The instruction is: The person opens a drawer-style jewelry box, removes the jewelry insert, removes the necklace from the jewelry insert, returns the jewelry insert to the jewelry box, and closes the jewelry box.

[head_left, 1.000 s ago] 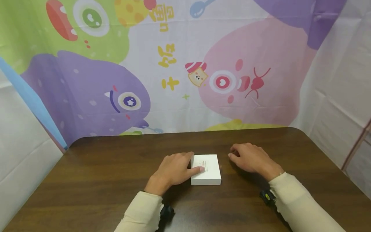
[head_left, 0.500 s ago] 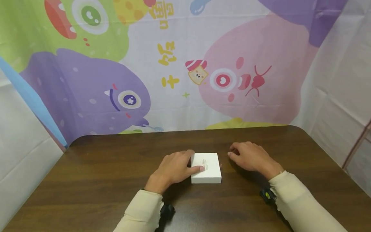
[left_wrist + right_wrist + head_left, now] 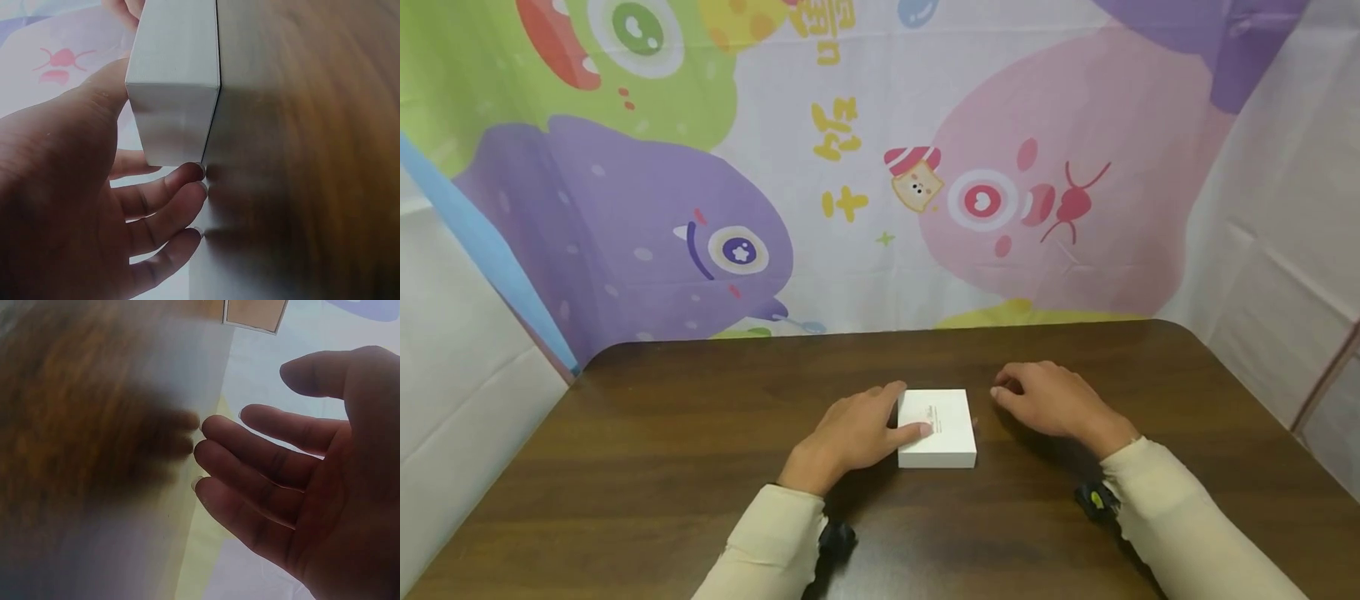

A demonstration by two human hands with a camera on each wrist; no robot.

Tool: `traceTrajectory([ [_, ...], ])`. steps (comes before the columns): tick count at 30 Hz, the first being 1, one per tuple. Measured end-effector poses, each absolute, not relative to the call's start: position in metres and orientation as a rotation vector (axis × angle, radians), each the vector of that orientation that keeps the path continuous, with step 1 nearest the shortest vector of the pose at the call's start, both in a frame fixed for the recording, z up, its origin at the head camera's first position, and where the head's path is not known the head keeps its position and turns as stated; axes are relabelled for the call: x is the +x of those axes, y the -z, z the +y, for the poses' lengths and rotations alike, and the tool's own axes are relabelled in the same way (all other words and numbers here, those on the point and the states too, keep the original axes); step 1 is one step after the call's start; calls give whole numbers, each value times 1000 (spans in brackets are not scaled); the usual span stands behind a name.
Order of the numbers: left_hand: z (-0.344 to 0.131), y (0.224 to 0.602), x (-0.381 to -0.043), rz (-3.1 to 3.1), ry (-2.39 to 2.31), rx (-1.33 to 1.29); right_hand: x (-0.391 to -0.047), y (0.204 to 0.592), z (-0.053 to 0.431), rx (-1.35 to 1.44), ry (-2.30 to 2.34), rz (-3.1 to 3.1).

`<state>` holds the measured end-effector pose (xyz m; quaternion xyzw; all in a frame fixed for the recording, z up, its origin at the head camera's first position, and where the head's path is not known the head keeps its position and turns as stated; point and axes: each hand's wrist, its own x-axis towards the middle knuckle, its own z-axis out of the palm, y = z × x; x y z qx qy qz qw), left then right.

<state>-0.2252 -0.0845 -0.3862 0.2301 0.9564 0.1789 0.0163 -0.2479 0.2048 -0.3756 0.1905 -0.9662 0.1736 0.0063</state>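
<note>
A small flat white box point(image 3: 936, 429) with fine print on its lid lies on the brown table. My left hand point(image 3: 853, 433) holds it from the left: the thumb lies across the top, and the other fingers come down along the left side to the tabletop. The left wrist view shows the box's plain side point(image 3: 172, 122) close beside those fingers. A tiny pinkish tab point(image 3: 975, 423) sticks out on the right. My right hand point(image 3: 1052, 400) rests on the table, apart from the box, with loosely bent fingers and nothing in them. In the right wrist view, a tan panel point(image 3: 253, 314) edged in white shows.
The wooden table point(image 3: 662, 450) has rounded far corners. Behind it hangs a cloth point(image 3: 865, 275) printed with cartoon monsters, and pale cloth panels point(image 3: 1262, 250) stand at the sides. A dark strap-mounted device point(image 3: 1093, 500) sits at each wrist.
Both hands and the box keep their places on the table. The head view has tilted slightly, so everything sits a little higher in the picture.
</note>
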Motion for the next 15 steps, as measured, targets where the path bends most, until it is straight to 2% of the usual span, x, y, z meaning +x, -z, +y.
traceTrajectory([
  [15,-85,388,-227,2975,-547,750,-249,376,204,574,-558,-3030],
])
